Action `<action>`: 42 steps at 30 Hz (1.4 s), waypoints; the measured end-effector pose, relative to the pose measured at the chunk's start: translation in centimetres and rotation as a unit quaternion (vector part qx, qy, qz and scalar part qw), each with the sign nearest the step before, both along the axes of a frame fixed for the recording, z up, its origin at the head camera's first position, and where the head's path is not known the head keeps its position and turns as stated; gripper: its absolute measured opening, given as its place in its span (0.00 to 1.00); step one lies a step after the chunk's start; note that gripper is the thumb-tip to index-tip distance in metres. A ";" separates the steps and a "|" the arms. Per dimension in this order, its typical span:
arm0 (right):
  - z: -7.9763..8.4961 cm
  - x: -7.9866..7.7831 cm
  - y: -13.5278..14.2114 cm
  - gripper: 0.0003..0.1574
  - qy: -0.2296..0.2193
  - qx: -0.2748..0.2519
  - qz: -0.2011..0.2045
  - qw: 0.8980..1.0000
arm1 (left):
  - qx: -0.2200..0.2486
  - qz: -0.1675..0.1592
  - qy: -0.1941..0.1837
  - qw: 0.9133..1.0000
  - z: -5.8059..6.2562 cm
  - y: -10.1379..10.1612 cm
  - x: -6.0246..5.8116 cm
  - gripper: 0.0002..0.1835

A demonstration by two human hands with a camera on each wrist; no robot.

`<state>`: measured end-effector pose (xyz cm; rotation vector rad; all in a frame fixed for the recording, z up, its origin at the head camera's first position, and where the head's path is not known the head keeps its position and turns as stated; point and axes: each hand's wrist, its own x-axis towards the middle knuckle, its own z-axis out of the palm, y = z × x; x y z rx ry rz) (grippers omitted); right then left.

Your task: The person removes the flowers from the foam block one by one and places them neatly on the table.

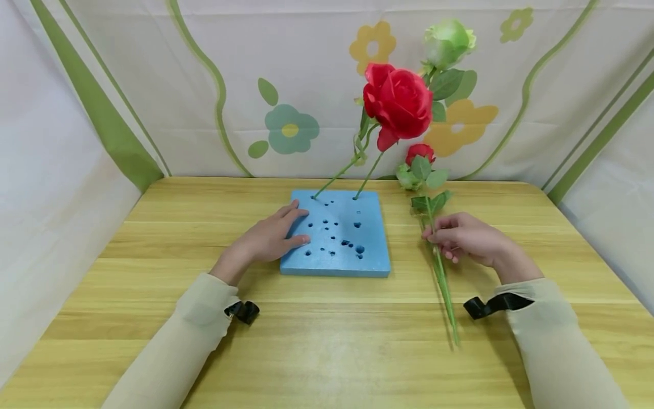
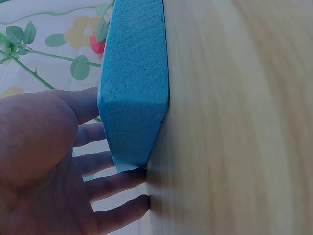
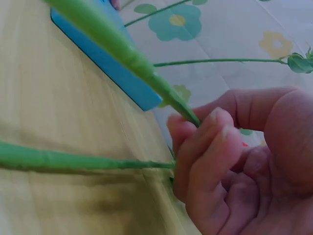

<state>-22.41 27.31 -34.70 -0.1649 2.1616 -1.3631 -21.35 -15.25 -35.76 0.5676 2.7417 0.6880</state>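
Sleeves [image 1: 174,346] are lying nearest; left hand [image 1: 268,236], fingers apart, is apparently steadying the foam block [image 1: 342,232] — right hand [image 1: 467,238] is pinching a rose stem [image 3: 129,56] between fingers.

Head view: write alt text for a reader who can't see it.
A person's right hand pinches a flower stem over a wooden table, while the left hand touches the left side of a blue block dotted with holes. Two stems lean from its far side, with a red rose and pale green rose above, against flower-patterned fabric.
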 end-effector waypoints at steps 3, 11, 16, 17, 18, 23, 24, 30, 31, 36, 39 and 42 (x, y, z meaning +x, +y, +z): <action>0.0 0.0 0.1 0.21 -0.010 -0.003 0.022 1.000 | -0.001 -0.001 0.000 1.000 0.0 -0.1 0.0 0.37; -0.3 0.2 -0.8 0.20 -0.011 0.032 0.032 0.999 | 0.001 -0.002 -0.001 1.000 0.0 -0.1 0.0 0.37; 0.0 0.4 -0.9 0.23 0.009 0.075 0.012 0.997 | 0.001 -0.004 -0.001 1.000 0.2 0.0 0.1 0.37; 0.1 0.4 -1.0 0.25 0.016 0.089 0.008 0.996 | 0.000 -0.005 -0.001 1.000 0.2 0.0 0.1 0.37; 0.2 0.5 -1.0 0.26 0.024 0.102 0.006 0.995 | 0.000 -0.005 -0.001 1.000 0.3 0.0 0.1 0.37; 0.7 0.6 -1.2 0.32 0.052 0.147 -0.009 0.988 | -0.003 -0.004 -0.002 1.000 0.2 0.0 0.1 0.38; 0.7 0.6 -1.2 0.32 0.055 0.148 -0.011 0.987 | -0.003 -0.004 -0.002 1.000 0.2 0.0 0.1 0.38; 0.9 0.5 -1.3 0.33 0.069 0.131 -0.028 0.989 | -0.004 0.000 -0.004 1.000 0.2 -0.1 0.1 0.38; 1.0 0.5 -1.3 0.33 0.074 0.128 -0.031 0.989 | -0.005 0.000 -0.005 1.000 0.2 -0.1 0.1 0.38; 1.3 0.6 -1.7 0.31 0.112 0.105 -0.036 0.988 | -0.004 -0.002 -0.008 1.000 0.2 -0.1 0.1 0.38; 1.6 0.8 -2.3 0.30 0.137 0.084 -0.043 0.986 | -0.004 -0.003 -0.008 1.000 0.2 0.0 0.0 0.38; 2.2 1.0 -3.1 0.28 0.157 0.058 -0.056 0.984 | -0.004 -0.003 -0.008 1.000 0.2 0.1 0.0 0.38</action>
